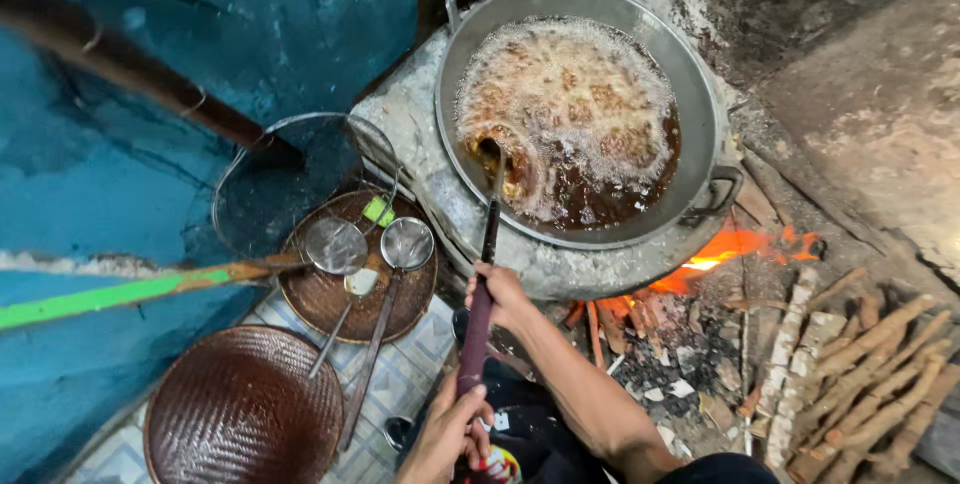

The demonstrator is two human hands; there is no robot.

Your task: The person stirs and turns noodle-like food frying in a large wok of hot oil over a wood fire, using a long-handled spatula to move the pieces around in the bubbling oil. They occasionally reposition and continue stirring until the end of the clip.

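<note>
Both hands (pixel 470 374) grip a long dark-handled ladle (pixel 483 264), its tip sunk in foaming brown oil (pixel 570 114).

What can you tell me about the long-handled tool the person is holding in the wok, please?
The long-handled tool is a slim stirrer with a dark reddish-purple shaft that looks wooden or coated. It slants from the lower middle up into the wok, where its dark head dips into bubbling brown oil near the left side. The left hand wraps the lower end, and the right hand grips mid-shaft. The head's shape is hidden by foam.
</note>
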